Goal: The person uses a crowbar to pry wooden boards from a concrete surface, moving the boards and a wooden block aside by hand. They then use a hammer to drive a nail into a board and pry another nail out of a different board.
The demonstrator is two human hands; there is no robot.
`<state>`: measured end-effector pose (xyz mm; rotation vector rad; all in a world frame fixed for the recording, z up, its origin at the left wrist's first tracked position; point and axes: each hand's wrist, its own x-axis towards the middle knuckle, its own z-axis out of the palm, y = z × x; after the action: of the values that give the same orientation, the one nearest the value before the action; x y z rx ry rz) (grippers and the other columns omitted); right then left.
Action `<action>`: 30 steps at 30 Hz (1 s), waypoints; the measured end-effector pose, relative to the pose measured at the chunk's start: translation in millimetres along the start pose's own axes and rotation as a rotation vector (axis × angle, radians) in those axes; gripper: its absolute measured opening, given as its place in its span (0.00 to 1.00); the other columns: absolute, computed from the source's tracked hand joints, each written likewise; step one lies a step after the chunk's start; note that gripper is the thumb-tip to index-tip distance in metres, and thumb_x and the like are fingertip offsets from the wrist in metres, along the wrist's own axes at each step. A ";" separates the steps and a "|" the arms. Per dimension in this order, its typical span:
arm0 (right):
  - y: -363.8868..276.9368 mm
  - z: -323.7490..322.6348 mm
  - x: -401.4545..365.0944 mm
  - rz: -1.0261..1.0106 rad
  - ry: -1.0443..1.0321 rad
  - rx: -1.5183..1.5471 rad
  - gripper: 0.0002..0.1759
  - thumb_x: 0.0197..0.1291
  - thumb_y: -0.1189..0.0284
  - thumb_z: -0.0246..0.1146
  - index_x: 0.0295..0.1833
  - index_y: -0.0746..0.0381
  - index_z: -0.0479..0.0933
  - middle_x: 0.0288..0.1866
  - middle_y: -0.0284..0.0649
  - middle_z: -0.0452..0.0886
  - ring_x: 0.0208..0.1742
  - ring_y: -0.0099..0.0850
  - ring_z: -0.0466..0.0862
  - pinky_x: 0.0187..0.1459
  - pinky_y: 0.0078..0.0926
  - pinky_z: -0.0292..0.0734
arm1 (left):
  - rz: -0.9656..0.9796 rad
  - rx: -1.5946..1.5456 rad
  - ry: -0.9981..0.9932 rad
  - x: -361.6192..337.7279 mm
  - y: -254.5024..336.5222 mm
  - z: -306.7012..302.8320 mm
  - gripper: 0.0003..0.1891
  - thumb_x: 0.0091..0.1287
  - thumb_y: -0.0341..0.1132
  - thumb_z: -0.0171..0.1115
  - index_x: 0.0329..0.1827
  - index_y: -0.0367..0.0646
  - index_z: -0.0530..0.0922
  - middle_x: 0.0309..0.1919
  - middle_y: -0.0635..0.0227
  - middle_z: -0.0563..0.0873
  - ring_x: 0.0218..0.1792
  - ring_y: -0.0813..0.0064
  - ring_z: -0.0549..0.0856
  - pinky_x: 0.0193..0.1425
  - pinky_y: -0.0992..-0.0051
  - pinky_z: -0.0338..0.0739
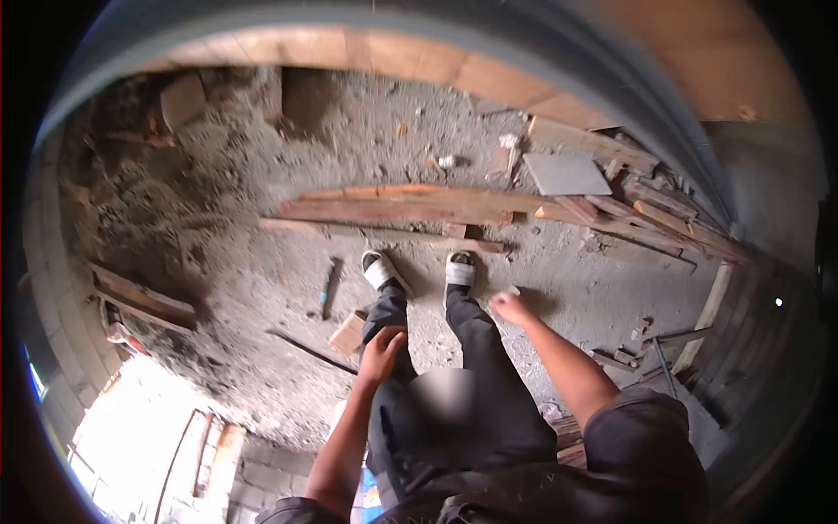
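My left hand (381,354) lies on my left knee, over the dark trousers, with its fingers resting on the cloth. A thin dark bar (310,351) runs across the ground toward my left wrist, and a wooden block (348,334) sits beside that knee. Out past my right knee, my right hand (508,308) is closed, fingers curled in. A small pale piece (513,291) shows right at its fingertips; I cannot tell what it is. On the ground left of my feet is a slim tool with a dark and blue handle (328,288).
Long wooden planks (393,208) lie across the ground ahead of my sandals (461,269). A grey flat panel (567,175) rests on piled timber at the right. Another board (144,297) is at the left, and rubble (148,196) covers the far left.
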<state>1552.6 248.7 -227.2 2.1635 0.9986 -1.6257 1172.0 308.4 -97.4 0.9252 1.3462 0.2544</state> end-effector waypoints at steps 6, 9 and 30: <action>-48.4 82.1 250.9 0.082 0.253 -0.001 0.36 0.58 0.43 0.63 0.60 0.61 0.76 0.60 0.54 0.80 0.62 0.50 0.79 0.62 0.43 0.74 | -0.168 -0.006 0.037 124.9 -136.1 115.5 0.17 0.72 0.40 0.60 0.56 0.37 0.80 0.46 0.58 0.87 0.45 0.68 0.87 0.50 0.70 0.79; -46.4 112.8 345.7 0.261 0.517 -0.076 0.47 0.55 0.36 0.61 0.63 0.68 0.72 0.60 0.60 0.78 0.63 0.57 0.77 0.63 0.52 0.72 | -0.124 0.278 -0.179 138.5 -145.5 126.9 0.17 0.70 0.45 0.61 0.51 0.39 0.80 0.45 0.55 0.86 0.45 0.57 0.86 0.49 0.62 0.80; -108.4 100.1 309.9 0.166 0.685 -0.135 0.62 0.44 0.26 0.63 0.63 0.75 0.70 0.60 0.66 0.77 0.62 0.55 0.78 0.62 0.47 0.73 | -0.106 0.284 -0.264 154.2 -142.8 150.8 0.22 0.70 0.50 0.57 0.49 0.36 0.78 0.49 0.50 0.83 0.52 0.50 0.84 0.52 0.56 0.81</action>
<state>1450.4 384.3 -525.4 2.6710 1.0085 -0.7117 1299.5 253.7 -315.8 1.0784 1.1982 -0.1405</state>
